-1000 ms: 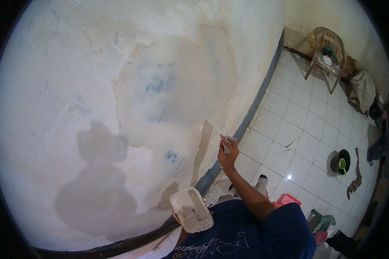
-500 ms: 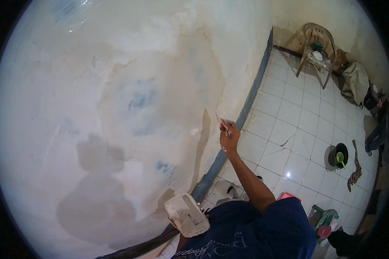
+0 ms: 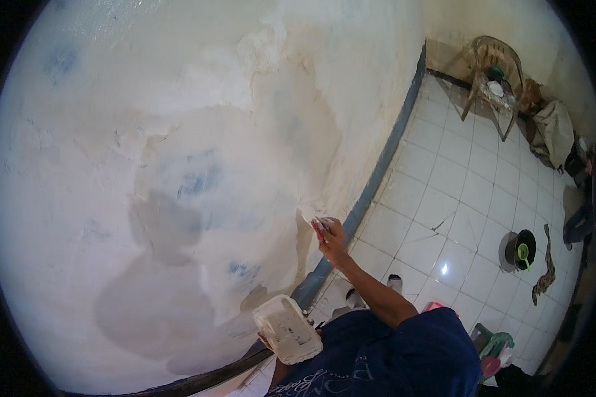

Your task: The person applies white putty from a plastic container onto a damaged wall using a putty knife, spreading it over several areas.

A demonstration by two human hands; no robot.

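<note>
My right hand (image 3: 332, 243) is closed round the red handle of a putty knife (image 3: 317, 229), whose blade lies against the wall (image 3: 251, 185) just above the skirting. White smears mark the fingers. Around the blade the wall shows damp-looking beige filler, with rough patches and blue spots. Close to my body, a whitish rectangular plastic tub (image 3: 300, 352) is tilted toward the wall, with pale residue inside. My left hand (image 3: 265, 341) supports it from beneath; the tub hides most of that hand.
A blue-grey skirting (image 3: 387, 159) divides wall from white tiled floor (image 3: 437, 178). On the floor stand a dirty plastic chair (image 3: 487, 89) with things on it, a black bucket (image 3: 511, 250) with a green dipper (image 3: 523, 252), and a green stool (image 3: 493, 341). A brown rag (image 3: 545, 271) lies nearby.
My right hand has moved down and slightly left, bringing the putty knife from off the wall onto its surface. The view has shifted a little; the tub stays in nearly the same place.
</note>
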